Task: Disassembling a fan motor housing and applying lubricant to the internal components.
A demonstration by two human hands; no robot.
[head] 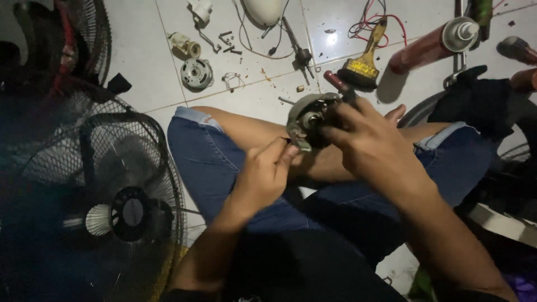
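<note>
Denim shorts [212, 162] cover the crossed legs at the bottom of the view, and just above the lap both hands work on a small fan motor [309, 118] held at the centre of the frame. Right hand [372, 142] wraps over the motor from four o'clock, fingers closed around its dark body. Left hand [267, 173] comes up from seven o'clock with thumb and forefinger pinched together at the motor's lower edge, touching a small metal tab there; whether a tiny part sits between those fingertips is hard to tell in the dim light. At nine o'clock, beside the left knee, lies a wire fan guard [106, 184] with a round dark hub in its middle. Farther out on the white tiled floor [140, 50], at twelve o'clock from the hands, a dark red screwdriver handle [334, 80] shows just behind the motor, and a yellow-handled paintbrush [366, 59] lies just past it. At eleven o'clock rests a round grey motor part [196, 74], with loose screws [228, 43] beyond it. At one o'clock a red spray can [433, 47] lies on its side, well apart from the hands, with red and black wires [369, 22] near the top edge.
</note>
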